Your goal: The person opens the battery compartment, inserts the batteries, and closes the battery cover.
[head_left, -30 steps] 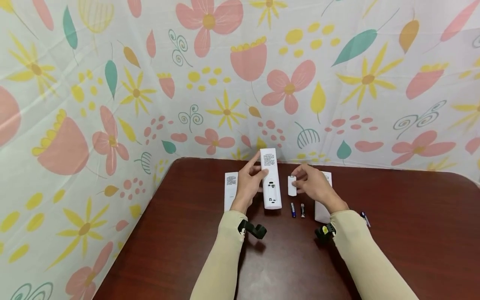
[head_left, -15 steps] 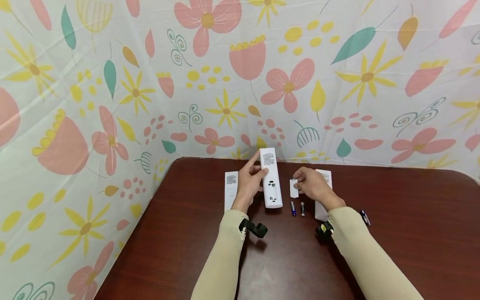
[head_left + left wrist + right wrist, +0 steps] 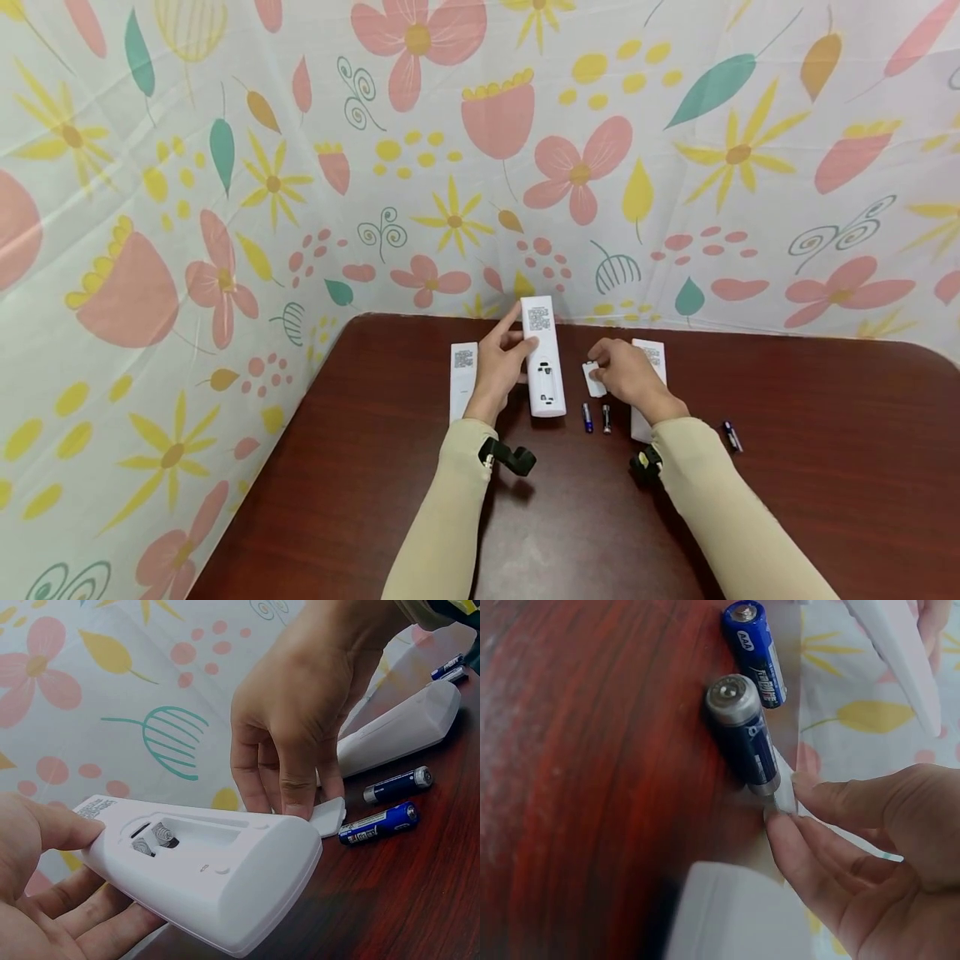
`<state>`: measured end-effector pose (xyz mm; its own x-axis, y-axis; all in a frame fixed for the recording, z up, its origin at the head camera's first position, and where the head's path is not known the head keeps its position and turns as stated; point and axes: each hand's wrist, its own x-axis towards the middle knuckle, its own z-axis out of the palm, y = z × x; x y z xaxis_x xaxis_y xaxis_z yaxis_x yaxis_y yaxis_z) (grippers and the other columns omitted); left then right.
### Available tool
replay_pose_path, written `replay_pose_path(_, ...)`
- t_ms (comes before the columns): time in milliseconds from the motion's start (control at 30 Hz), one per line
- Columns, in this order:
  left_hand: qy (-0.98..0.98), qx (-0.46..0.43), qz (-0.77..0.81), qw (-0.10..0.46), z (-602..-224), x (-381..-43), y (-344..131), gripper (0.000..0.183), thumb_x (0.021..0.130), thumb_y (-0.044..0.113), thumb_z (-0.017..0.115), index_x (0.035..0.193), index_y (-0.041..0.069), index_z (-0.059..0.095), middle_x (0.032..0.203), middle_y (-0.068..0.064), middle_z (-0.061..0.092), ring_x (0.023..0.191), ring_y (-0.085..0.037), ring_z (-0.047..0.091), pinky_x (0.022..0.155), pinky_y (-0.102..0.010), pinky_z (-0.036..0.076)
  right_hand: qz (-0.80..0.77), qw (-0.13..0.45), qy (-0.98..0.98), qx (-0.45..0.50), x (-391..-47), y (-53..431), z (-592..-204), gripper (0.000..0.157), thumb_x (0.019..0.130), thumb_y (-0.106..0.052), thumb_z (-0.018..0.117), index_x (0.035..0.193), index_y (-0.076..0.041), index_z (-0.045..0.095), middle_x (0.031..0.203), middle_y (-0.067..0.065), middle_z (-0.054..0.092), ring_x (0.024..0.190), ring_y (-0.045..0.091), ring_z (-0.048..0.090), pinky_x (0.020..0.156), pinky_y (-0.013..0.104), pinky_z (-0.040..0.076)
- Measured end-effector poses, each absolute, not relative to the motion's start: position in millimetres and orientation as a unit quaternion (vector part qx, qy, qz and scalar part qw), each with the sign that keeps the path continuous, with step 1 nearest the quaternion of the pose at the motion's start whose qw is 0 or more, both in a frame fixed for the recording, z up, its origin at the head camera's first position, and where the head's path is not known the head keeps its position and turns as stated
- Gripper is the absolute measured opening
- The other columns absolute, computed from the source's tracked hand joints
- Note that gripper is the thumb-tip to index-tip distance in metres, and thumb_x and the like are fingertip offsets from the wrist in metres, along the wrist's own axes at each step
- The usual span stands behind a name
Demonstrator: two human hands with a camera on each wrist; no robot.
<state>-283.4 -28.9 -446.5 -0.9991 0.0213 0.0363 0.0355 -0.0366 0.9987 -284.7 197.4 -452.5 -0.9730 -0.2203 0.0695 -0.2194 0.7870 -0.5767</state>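
In the head view my left hand [image 3: 497, 367] grips a white remote control [image 3: 542, 350] by its side, thumb across its back. The battery compartment [image 3: 187, 838] faces up with its springs bare and no batteries inside. My right hand [image 3: 626, 375] pinches a small white battery cover [image 3: 595, 380] by its edge, low over the table to the right of the remote. Just nearer than the cover lie two AAA batteries, a blue one [image 3: 754, 652] and a dark blue and silver one [image 3: 742, 731], side by side. The fingers partly hide the cover in the right wrist view.
A second white remote [image 3: 462, 379] lies left, partly behind my left hand. Another white remote [image 3: 642, 425] lies under my right wrist. More batteries [image 3: 732, 437] rest farther right. The brown table [image 3: 570, 517] ends at a flowered cloth wall [image 3: 450, 150].
My right hand has moved slightly right and down with the battery cover, which has tilted. The left hand and its remote have stayed nearly still.
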Motion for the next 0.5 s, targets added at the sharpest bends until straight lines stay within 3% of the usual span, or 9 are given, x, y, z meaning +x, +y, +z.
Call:
replay_pose_path(167, -0.699, -0.021, -0.715, 0.008, -445.9, -283.1, -28.2, 0.063, 0.104, 0.014, 0.072, 0.156, 0.044, 0.054, 0.115, -0.004, 0.065, 0.088, -0.024, 0.07, 0.061, -0.038, 0.063, -0.292, -0.008, 0.95, -0.109, -281.4, 195.7, -452.3, 0.025, 0.097, -0.001, 0.074, 0.118, 0.01, 0.067, 0.108, 0.026, 0.072, 0.098, 0.042, 0.069, 0.082, 0.052, 0.059)
replay_pose_path(500, -0.694, -0.016, -0.719, 0.005, -446.4, -283.1, -28.9, 0.062, 0.103, 0.014, 0.073, 0.152, 0.048, 0.056, 0.116, -0.004, 0.065, 0.088, -0.023, 0.07, 0.061, -0.038, 0.063, -0.268, -0.025, 0.958, -0.103, -267.3, 193.6, -441.9, 0.024, 0.096, -0.002, 0.074, 0.115, 0.011, 0.068, 0.1, 0.023, 0.07, 0.094, 0.039, 0.065, 0.081, 0.054, 0.056)
